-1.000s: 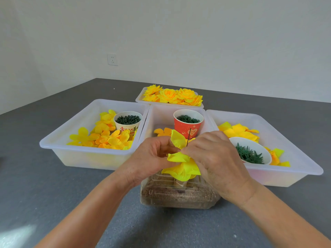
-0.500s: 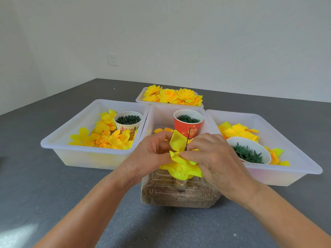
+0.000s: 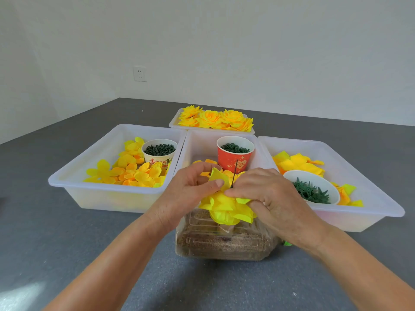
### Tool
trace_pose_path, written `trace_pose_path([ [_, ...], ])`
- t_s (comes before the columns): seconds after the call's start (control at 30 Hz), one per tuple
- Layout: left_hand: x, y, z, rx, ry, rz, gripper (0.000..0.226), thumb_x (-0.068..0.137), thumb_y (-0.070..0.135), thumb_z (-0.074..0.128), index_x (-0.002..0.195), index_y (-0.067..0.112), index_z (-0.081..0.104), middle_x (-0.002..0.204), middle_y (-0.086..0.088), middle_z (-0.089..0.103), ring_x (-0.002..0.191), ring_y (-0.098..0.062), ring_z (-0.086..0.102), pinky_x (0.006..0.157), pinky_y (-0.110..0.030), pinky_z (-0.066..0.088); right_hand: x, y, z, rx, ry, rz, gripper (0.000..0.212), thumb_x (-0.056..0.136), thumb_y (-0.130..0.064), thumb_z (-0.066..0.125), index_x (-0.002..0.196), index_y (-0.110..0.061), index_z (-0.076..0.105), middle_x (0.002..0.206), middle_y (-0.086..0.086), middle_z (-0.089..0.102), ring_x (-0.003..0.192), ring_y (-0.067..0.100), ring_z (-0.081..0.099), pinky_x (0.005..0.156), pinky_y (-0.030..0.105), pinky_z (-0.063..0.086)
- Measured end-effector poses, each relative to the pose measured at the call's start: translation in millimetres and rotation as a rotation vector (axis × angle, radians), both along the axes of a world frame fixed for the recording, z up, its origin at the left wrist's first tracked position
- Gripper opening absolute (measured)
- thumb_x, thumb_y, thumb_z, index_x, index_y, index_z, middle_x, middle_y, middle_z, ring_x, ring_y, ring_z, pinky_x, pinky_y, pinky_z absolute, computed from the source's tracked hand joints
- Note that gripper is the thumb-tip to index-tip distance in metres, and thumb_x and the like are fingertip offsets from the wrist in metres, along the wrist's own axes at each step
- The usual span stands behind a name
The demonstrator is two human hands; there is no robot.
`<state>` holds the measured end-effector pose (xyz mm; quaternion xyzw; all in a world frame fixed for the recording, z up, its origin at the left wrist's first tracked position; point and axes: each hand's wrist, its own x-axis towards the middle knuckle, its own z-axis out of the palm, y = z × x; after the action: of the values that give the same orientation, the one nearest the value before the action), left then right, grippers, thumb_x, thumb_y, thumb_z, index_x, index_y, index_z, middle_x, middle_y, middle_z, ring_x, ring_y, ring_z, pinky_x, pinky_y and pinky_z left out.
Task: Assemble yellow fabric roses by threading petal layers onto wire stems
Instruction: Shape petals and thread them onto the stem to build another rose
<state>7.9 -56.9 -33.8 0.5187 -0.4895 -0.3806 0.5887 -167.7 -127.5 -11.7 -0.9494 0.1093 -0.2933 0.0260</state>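
Note:
A half-built yellow fabric rose (image 3: 225,208) sits on a thin dark wire stem (image 3: 234,176) that sticks up above a clear plastic box (image 3: 222,242) of brown grains. My left hand (image 3: 190,191) pinches a yellow petal layer (image 3: 216,176) at the rose's left side, thumb on top. From the right, my right hand (image 3: 267,194) grips the petals close to the wire. Both hands hide the rose's centre and the wire's lower part.
Three white bins stand behind: the left bin (image 3: 74,173) holds loose yellow petals and a cream cup of dark green parts, the middle one a red cup (image 3: 234,153), the right bin (image 3: 370,182) petals and a white bowl of green calyxes. Finished roses (image 3: 215,118) lie in a far tray.
Both hands have stayed on the rose. The upper petal layer has slid a little down the wire toward the stacked petals, leaving more bare wire above.

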Motion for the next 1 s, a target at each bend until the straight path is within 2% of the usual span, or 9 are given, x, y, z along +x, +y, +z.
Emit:
trace_pose_path([
  [0.07, 2, 2, -1, -0.006, 0.004, -0.041, 0.037, 0.078, 0.001, 0.068, 0.111, 0.015, 0.061, 0.084, -0.009, 0.072, 0.075, -0.017, 0.065, 0.071, -0.028, 0.053, 1, -1, 1, 0.064, -0.020, 0.000, 0.035, 0.071, 0.001, 0.053, 0.092, -0.013, 0.077, 0.087, -0.003, 0.072, 0.084, 0.019, 0.066, 0.075, 0.022, 0.038],
  [0.13, 5, 4, 0, -0.007, 0.002, -0.078, 0.052, 0.067, 0.002, 0.060, 0.118, 0.013, 0.058, 0.086, -0.012, 0.070, 0.078, -0.018, 0.065, 0.071, -0.028, 0.052, 1, -2, 2, 0.108, -0.024, -0.004, 0.031, 0.070, 0.002, 0.060, 0.092, -0.014, 0.077, 0.087, -0.003, 0.073, 0.084, 0.017, 0.066, 0.078, 0.014, 0.037],
  [0.27, 11, 8, 3, 0.002, 0.004, -0.189, 0.068, 0.060, -0.003, 0.047, 0.127, 0.010, 0.050, 0.095, -0.014, 0.071, 0.088, -0.025, 0.067, 0.074, -0.032, 0.053, 2, -2, 3, 0.173, -0.029, -0.008, 0.025, 0.074, -0.006, 0.061, 0.091, -0.015, 0.077, 0.088, -0.003, 0.073, 0.086, 0.017, 0.066, 0.079, 0.019, 0.041],
  [0.33, 12, 9, 4, 0.000, -0.021, -0.240, 0.069, 0.062, -0.005, 0.047, 0.129, 0.012, 0.048, 0.100, -0.016, 0.070, 0.092, -0.028, 0.066, 0.077, -0.036, 0.052, 2, 0, 4, 0.223, -0.044, -0.024, 0.023, 0.077, -0.013, 0.060, 0.092, -0.017, 0.077, 0.089, -0.004, 0.073, 0.088, 0.016, 0.065, 0.079, 0.026, 0.045],
  [0.4, 12, 10, 4, 0.000, -0.064, -0.226, 0.066, 0.066, -0.005, 0.055, 0.129, 0.015, 0.048, 0.099, -0.011, 0.071, 0.090, -0.023, 0.067, 0.075, -0.032, 0.055, 2, 1, 4, 0.256, -0.056, -0.042, 0.022, 0.078, -0.017, 0.060, 0.092, -0.018, 0.077, 0.090, -0.005, 0.073, 0.089, 0.014, 0.065, 0.081, 0.029, 0.047],
  [0.5, 11, 10, 4, 0.005, -0.085, -0.189, 0.062, 0.074, -0.009, 0.068, 0.127, 0.017, 0.050, 0.098, -0.007, 0.072, 0.089, -0.018, 0.067, 0.074, -0.029, 0.056, 3, 2, 3, 0.245, -0.061, -0.058, 0.017, 0.079, -0.014, 0.067, 0.092, -0.018, 0.076, 0.090, -0.005, 0.073, 0.088, 0.015, 0.065, 0.081, 0.034, 0.049],
  [0.63, 5, 5, 5, 0.009, -0.085, -0.115, 0.057, 0.073, -0.015, 0.066, 0.117, 0.020, 0.054, 0.079, 0.004, 0.073, 0.074, -0.008, 0.068, 0.064, -0.023, 0.055, 3, 3, 2, 0.254, -0.082, -0.074, 0.017, 0.079, -0.012, 0.070, 0.093, -0.020, 0.076, 0.091, -0.007, 0.073, 0.089, 0.014, 0.065, 0.081, 0.040, 0.049],
  [0.77, 0, 1, 3, 0.008, -0.102, -0.080, 0.060, 0.069, -0.019, 0.068, 0.112, 0.021, 0.054, 0.069, 0.009, 0.072, 0.066, 0.000, 0.065, 0.055, -0.018, 0.051, 4, 4, 1, 0.258, -0.094, -0.022, 0.020, 0.075, -0.008, 0.066, 0.090, -0.016, 0.077, 0.088, -0.001, 0.072, 0.084, 0.019, 0.066, 0.073, 0.042, 0.053],
  [1.0, 0, -1, 2, 0.010, -0.097, -0.076, 0.056, 0.072, -0.013, 0.070, 0.115, 0.020, 0.054, 0.078, 0.001, 0.074, 0.074, -0.009, 0.069, 0.060, -0.025, 0.055, 2, -6, 10, 0.172, -0.019, 0.054, 0.030, 0.069, 0.008, 0.060, 0.087, -0.010, 0.077, 0.086, 0.000, 0.073, 0.083, 0.020, 0.067, 0.077, 0.033, 0.052],
])
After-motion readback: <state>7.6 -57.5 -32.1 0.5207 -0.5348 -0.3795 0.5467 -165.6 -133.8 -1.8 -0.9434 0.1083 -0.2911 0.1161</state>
